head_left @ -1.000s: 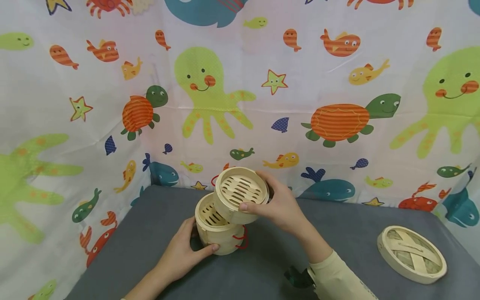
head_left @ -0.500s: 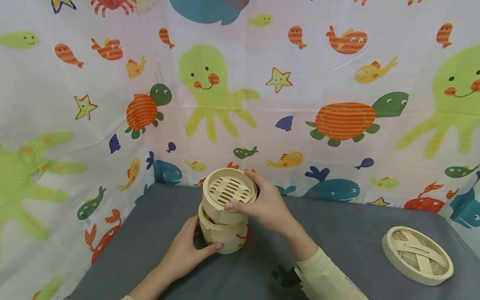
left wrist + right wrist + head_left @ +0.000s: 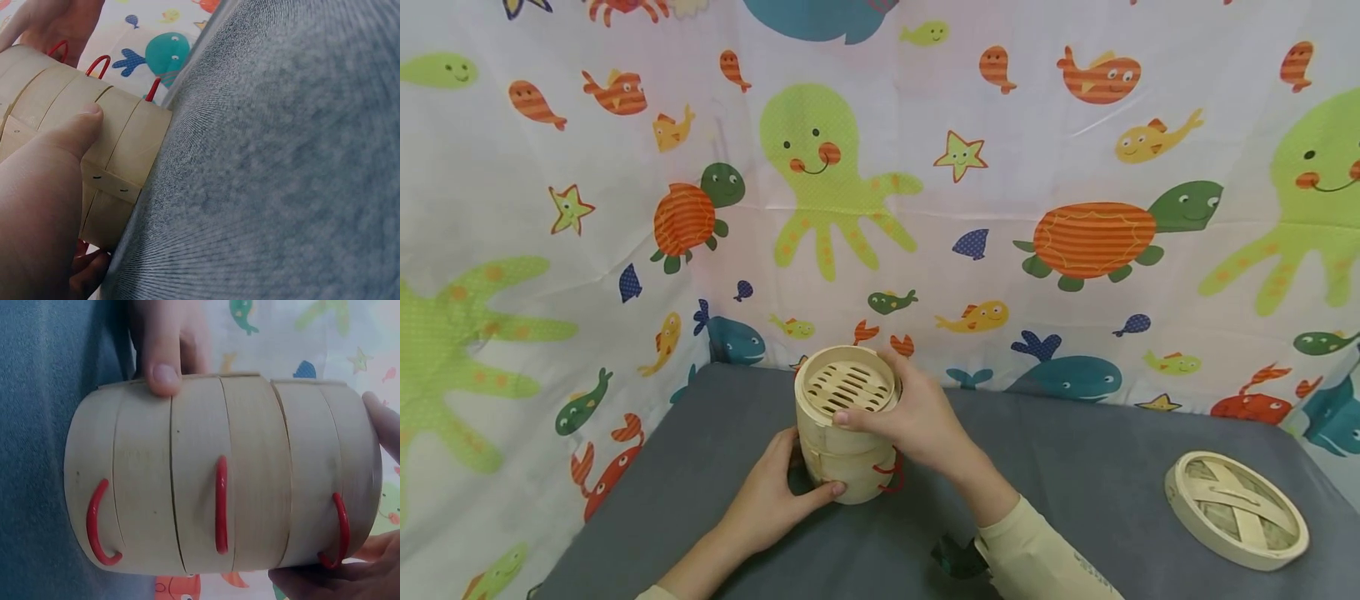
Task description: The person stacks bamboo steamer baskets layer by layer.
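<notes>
Fingers (image 3: 880, 417) of the right hand (image 3: 917, 425) are curling round the top tier (image 3: 847, 392), which a second ago was being held tilted and off to one side and is now sitting square on the stack (image 3: 846, 467). Left hand (image 3: 775, 500) is gripping the lower tiers, thumb (image 3: 78, 128) pressing the wall just above the table (image 3: 1075, 500). Stacking is judged nearly complete. Lid (image 3: 1236, 510) is lying well apart, right of the right fingers.
</notes>
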`<state>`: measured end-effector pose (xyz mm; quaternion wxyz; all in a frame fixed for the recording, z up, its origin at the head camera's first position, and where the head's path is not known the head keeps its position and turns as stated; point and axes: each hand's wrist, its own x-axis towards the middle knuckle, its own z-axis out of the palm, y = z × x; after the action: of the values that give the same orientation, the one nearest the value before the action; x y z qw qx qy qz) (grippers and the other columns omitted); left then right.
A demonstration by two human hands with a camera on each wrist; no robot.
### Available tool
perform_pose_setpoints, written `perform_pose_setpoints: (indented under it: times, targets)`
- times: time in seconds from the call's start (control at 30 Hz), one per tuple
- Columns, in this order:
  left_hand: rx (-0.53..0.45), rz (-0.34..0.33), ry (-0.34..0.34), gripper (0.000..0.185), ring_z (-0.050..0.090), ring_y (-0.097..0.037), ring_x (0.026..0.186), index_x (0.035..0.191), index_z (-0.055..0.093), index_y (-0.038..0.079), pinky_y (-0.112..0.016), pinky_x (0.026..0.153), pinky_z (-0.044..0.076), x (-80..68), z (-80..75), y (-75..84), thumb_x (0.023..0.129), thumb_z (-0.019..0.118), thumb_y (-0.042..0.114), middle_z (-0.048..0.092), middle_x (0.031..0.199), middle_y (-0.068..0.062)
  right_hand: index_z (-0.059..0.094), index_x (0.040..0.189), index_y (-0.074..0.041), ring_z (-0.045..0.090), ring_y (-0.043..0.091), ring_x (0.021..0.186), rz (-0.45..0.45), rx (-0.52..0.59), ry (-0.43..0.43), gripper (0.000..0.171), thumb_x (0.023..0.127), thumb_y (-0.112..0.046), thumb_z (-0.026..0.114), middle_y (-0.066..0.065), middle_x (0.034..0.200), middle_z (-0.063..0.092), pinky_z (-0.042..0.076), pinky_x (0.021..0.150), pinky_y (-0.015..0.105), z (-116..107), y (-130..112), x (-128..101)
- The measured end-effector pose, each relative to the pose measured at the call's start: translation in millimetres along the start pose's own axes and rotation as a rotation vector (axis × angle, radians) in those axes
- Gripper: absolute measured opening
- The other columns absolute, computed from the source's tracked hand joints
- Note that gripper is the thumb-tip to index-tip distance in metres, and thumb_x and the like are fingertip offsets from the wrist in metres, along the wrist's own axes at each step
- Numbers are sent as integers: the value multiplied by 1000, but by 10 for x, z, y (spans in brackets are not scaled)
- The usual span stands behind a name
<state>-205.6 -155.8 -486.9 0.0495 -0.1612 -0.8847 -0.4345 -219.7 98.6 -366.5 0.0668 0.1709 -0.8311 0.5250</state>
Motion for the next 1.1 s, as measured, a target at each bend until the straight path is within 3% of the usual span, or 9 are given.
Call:
perform_pose_setpoints:
  times: [0.1,0.2,0.9,1.1]
  targets:
    - [-4,-3,-3,101,61,-13,124,161,43,19,-45,105,55,11,9,4,85,88,68,54,146,1,56,157,-18,68,14,112,-12,-22,15,96,79,-55,97,-4,128,72,56,95,48,35,-24,-19]
    - [-1,0,-4,102,62,-13,124,162,43,19,-45,104,55,15,4,11,85,87,68,55,145,1,57,157,-19,68,14,109,-3,-51,38,96,79,-60,95,-5,128,72,57,92,47,68,-52,-40]
    - [15,13,5,99,62,-12,119,161,44,19,-44,101,56,5,2,11,86,88,66,56,142,1,44,166,-21,63,24,128,52,-144,57,110,80,-74,87,1,147,61,54,102,56,124,-89,-102]
    - [17,12,12,101,61,-11,119,163,42,19,-45,100,56,-7,24,-16,86,87,67,56,142,1,22,175,-13,58,30,140,62,-143,51,125,84,-75,83,8,160,52,51,110,59,118,-62,-132]
